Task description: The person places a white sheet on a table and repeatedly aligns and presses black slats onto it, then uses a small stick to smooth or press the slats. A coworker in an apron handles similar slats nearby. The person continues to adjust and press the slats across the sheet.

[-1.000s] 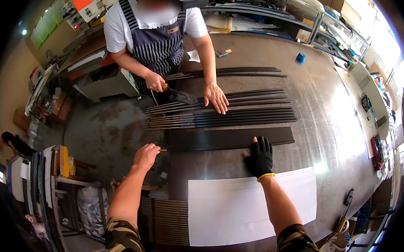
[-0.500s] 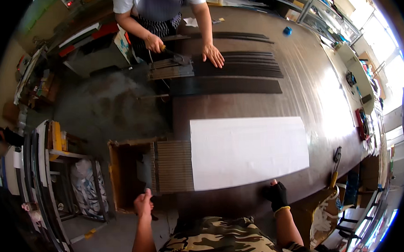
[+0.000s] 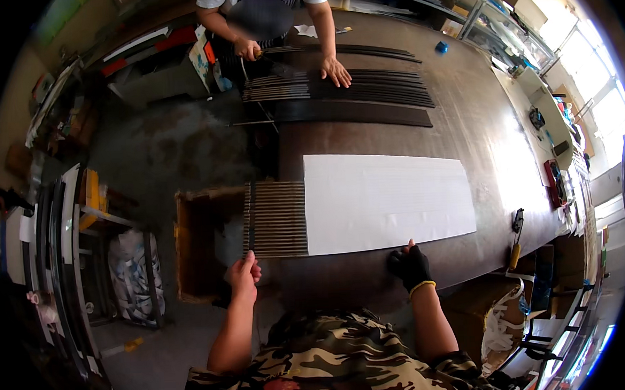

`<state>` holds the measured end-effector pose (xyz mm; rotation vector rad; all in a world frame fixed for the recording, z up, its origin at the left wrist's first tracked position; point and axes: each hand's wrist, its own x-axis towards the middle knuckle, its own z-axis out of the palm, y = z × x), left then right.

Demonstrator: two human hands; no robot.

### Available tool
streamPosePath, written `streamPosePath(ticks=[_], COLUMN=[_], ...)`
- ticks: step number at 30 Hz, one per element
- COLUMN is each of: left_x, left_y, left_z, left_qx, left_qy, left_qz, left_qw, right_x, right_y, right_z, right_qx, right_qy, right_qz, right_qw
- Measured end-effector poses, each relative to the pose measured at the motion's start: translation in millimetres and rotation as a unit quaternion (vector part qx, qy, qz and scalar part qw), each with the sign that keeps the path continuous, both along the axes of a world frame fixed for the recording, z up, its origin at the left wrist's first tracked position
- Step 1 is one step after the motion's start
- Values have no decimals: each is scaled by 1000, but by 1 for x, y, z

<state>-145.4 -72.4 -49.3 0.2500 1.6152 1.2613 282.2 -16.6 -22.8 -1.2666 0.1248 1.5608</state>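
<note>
A white rectangular sheet [image 3: 389, 204] lies on the dark table. From its left end extends a row of thin brownish strips [image 3: 279, 221], crossed by a dark band near their ends. My left hand [image 3: 244, 278] is closed, thumb up, at the near left corner of the strips; the thumb touches the corner. My right hand [image 3: 409, 266] wears a black glove with a yellow cuff and a bare thumb. Its fingers look curled, and its thumb is at the sheet's near edge. What lies within the gloved fingers is hidden.
Across the table [image 3: 456, 129], a co-worker holds a tool over several dark strips [image 3: 370, 88]. An open cardboard box [image 3: 188, 249] stands below the table's left edge. A yellow-handled tool [image 3: 516, 245] lies at right. A box of white scraps [image 3: 498, 326] stands near my right side.
The view has shifted, so sheet and strips appear higher. My left hand has come to the strips' corner, and my right thumb has come up to the sheet's edge. The co-worker's hands stay at the dark strips.
</note>
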Motion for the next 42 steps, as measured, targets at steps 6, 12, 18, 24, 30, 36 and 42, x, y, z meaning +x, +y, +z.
streamPosePath(ticks=[6, 12, 18, 24, 30, 36, 42], left_x=[1, 14, 16, 15, 53, 59, 59], left_y=[-16, -60, -78, -72, -26, -24, -25], left_z=[27, 26, -7, 42, 44, 38, 36], left_qx=[63, 59, -17, 88, 295, 291, 286], left_qy=[-45, -91, -111, 572, 495, 481, 486], left_qz=[5, -52, -91, -233, -427, -414, -402], left_qw=[997, 993, 990, 781, 696, 716, 721], right_x=[9, 20, 36, -95, -156, -147, -149], right_y=[-4, -38, -66, -40, -14, -3, -1], right_z=[-6, 1, 21, 56, 43, 31, 26], right_qx=[61, -34, 31, 312, 206, 228, 250], right_qy=[102, -73, -726, -613, -602, -578, -583], right_qz=[-3, 48, 537, 502, 679, 702, 697], right_qw=[993, 996, 430, 524, 366, 348, 335])
